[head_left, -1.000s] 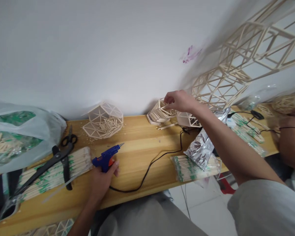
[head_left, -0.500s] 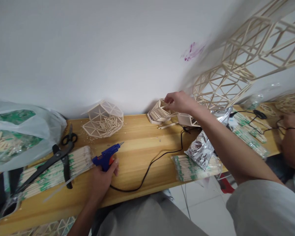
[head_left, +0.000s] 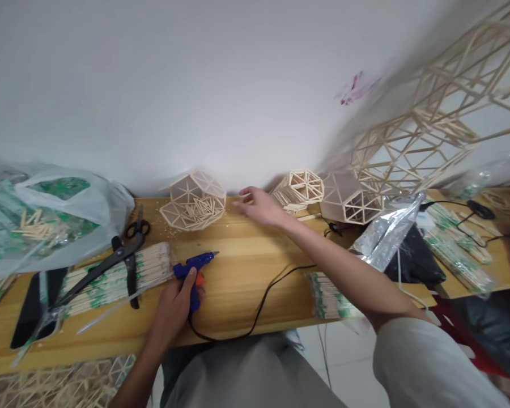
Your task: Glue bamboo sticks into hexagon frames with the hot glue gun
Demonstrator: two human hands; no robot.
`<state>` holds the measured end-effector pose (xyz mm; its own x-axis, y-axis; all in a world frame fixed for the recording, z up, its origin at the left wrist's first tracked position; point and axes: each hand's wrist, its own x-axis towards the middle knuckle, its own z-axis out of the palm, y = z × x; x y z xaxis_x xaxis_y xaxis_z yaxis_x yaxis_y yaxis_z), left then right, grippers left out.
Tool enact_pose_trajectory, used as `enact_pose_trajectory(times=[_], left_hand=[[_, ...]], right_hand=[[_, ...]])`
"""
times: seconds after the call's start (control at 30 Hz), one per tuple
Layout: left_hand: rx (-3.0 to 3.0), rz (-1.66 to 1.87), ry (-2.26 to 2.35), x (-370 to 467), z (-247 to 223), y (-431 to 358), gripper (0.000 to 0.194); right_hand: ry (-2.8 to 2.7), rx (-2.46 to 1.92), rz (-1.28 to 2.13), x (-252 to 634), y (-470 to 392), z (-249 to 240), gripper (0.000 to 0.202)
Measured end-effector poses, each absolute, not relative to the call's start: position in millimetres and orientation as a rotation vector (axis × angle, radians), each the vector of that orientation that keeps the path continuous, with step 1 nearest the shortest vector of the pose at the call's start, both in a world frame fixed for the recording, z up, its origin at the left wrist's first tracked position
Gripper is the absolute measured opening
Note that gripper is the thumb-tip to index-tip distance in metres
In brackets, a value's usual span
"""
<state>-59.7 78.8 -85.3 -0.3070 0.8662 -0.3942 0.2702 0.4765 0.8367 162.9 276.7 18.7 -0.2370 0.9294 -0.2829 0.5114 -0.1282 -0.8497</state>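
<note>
My left hand (head_left: 178, 297) is wrapped round the handle of a blue glue gun (head_left: 199, 261), its nozzle pointing right. Over the back of the table, my right hand (head_left: 259, 207) reaches out with fingers apart and nothing visible in them. Left of those fingertips sits an open hexagonal box (head_left: 187, 187) with short wooden sticks (head_left: 204, 211) lying in it. On the hand's other side, close to the wrist, is a stack of hexagonal stick frames (head_left: 301, 188). A larger hexagonal stick box (head_left: 344, 197) stands further right.
Scissors (head_left: 138, 228), large black-handled shears (head_left: 110, 263), packed sticks (head_left: 153, 266) and a phone (head_left: 38, 306) lie left. A plastic bag (head_left: 114, 209) stands behind. The black cord (head_left: 259, 309) crosses the table. Foil packaging (head_left: 386, 232) and a tall stick lattice (head_left: 408, 153) are right.
My right hand has moved left from the stack of hexagonal frames toward the box of short sticks. My left hand still holds the glue gun. The view has shifted slightly.
</note>
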Motion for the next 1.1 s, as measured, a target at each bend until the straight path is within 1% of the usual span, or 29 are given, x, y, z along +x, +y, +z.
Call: enact_pose_trajectory(times=[0.03, 0.1, 0.17, 0.27, 0.3, 0.33, 0.5, 0.57, 0.87, 1.0, 1.1], left_hand=[[0.965, 0.783, 1.831, -61.7, -84.8, 79.0, 0.079], [1.004, 0.677, 1.849, -64.4, -82.7, 79.7, 0.08], [1.096, 0.617, 1.921, -65.8, -79.9, 79.9, 0.079], [1.238, 0.548, 1.963, -66.5, -75.7, 78.1, 0.075], [1.269, 0.531, 1.966, -66.4, -74.6, 77.2, 0.074], [1.294, 0.515, 1.972, -66.1, -73.6, 76.4, 0.073], [1.429, 0.443, 1.98, -60.7, -71.4, 78.2, 0.069], [1.497, 0.398, 1.976, -57.6, -70.9, 81.9, 0.067], [1.606, 0.217, 1.983, -47.7, -64.5, 95.7, 0.065], [1.619, 0.179, 1.976, -46.4, -60.4, 95.0, 0.063], [1.608, 0.216, 2.038, -58.3, -51.6, 93.1, 0.058]], right_hand=[[-1.654, -1.618, 1.434, 149.9, 281.0, 8.9, 0.044], [-1.58, -1.612, 1.569, 126.0, 288.7, -7.3, 0.048], [-1.566, -1.59, 1.616, 107.3, 294.9, -18.9, 0.038], [-1.566, -1.589, 1.603, 93.3, 302.2, -29.9, 0.013], [-1.574, -1.6, 1.58, 92.5, 303.9, -32.1, 0.008], [-1.586, -1.615, 1.548, 93.5, 305.2, -33.4, 0.01], [-1.687, -1.657, 1.38, 114.3, 298.4, -28.4, 0.026], [-1.725, -1.656, 1.323, 127.0, 289.2, -22.2, 0.029], [-1.801, -1.704, 0.92, 223.2, 229.6, 6.3, 0.026], [-1.902, -1.693, 0.759, 267.0, 204.2, 0.3, 0.026], [-1.969, -1.726, 0.719, 288.7, 190.4, -9.1, 0.025]])
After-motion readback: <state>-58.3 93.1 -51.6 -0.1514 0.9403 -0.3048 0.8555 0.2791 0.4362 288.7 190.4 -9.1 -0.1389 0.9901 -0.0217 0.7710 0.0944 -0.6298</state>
